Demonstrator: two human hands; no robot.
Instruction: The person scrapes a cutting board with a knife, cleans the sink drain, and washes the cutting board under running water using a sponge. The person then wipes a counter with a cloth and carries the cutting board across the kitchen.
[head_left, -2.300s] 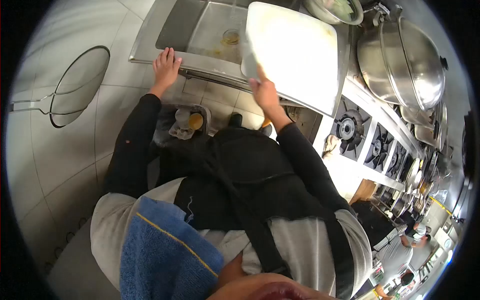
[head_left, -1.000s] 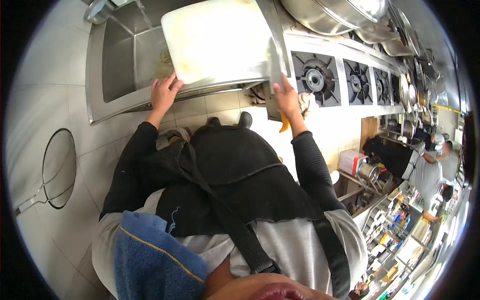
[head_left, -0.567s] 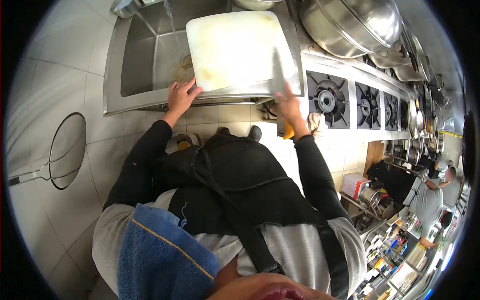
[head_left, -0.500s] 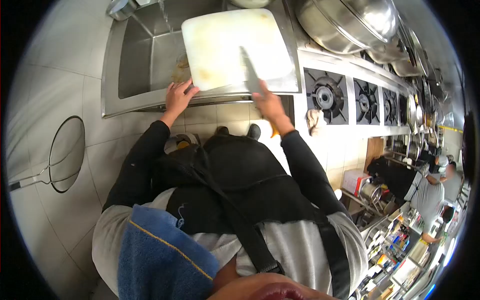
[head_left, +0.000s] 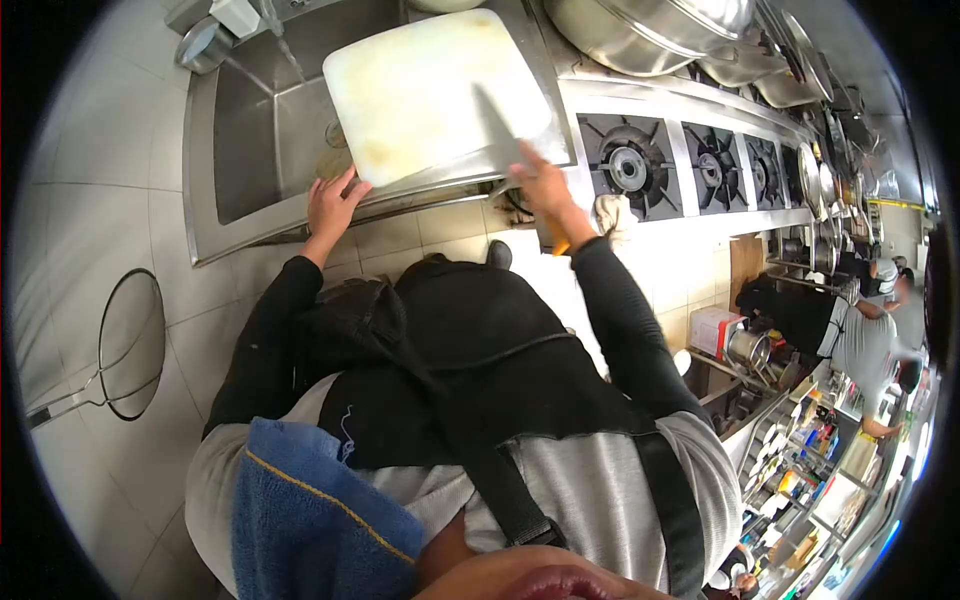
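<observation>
A white cutting board with faint brown stains lies across the right part of the steel sink. At its near left corner, my left hand grips the edge between thumb and fingers. My right hand is closed around the handle of a knife, with an orange end showing below the fist. The broad blade, smeared by motion, points away from me over the right half of the board. Whether its edge touches the surface, I cannot tell.
Water runs from a tap into the sink basin, near a metal pot. Right are gas burners, a crumpled cloth and a large steel bowl. A strainer hangs left. Another person stands far right.
The view has shifted, so the sink and board sit further left. My right hand still holds the knife over the board, and my left hand remains at the corner.
</observation>
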